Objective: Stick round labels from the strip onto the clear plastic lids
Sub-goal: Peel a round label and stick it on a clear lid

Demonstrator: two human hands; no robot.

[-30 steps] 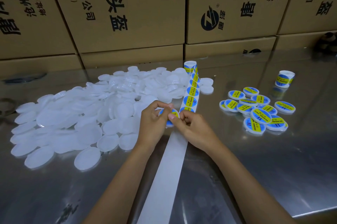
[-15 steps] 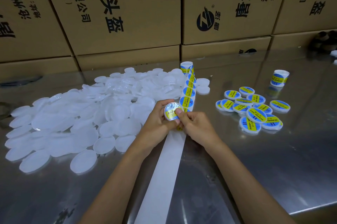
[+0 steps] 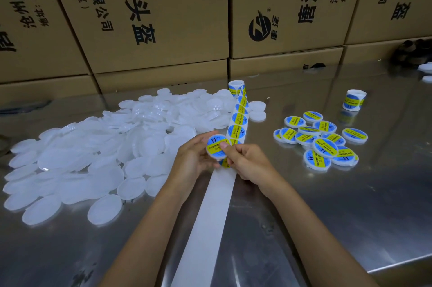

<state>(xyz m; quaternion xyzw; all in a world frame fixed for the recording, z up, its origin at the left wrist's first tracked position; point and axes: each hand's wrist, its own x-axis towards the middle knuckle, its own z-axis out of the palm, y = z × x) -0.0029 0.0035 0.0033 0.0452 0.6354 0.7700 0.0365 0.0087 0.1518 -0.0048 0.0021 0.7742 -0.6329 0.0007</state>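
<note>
A clear round lid point(image 3: 216, 147) with a blue and yellow label on its top is held above the strip, its face turned toward me. My left hand point(image 3: 194, 160) grips its left rim. My right hand point(image 3: 245, 161) presses its thumb on the label's right side. The label strip point(image 3: 238, 123) runs from a small roll point(image 3: 236, 87) at the back down to the hands. From the hands toward me the white backing point(image 3: 210, 216) is bare. A big heap of plain lids point(image 3: 93, 153) lies to the left. Several labelled lids point(image 3: 322, 141) lie to the right.
The work surface is a shiny steel table point(image 3: 350, 205) whose front right edge shows at the lower right. Stacked cardboard boxes point(image 3: 163, 18) form a wall along the back. A second label roll point(image 3: 354, 99) stands at the back right.
The lid has gone from low on the strip to raised and tilted toward me, its label now fully visible. My right thumb has moved onto the label.
</note>
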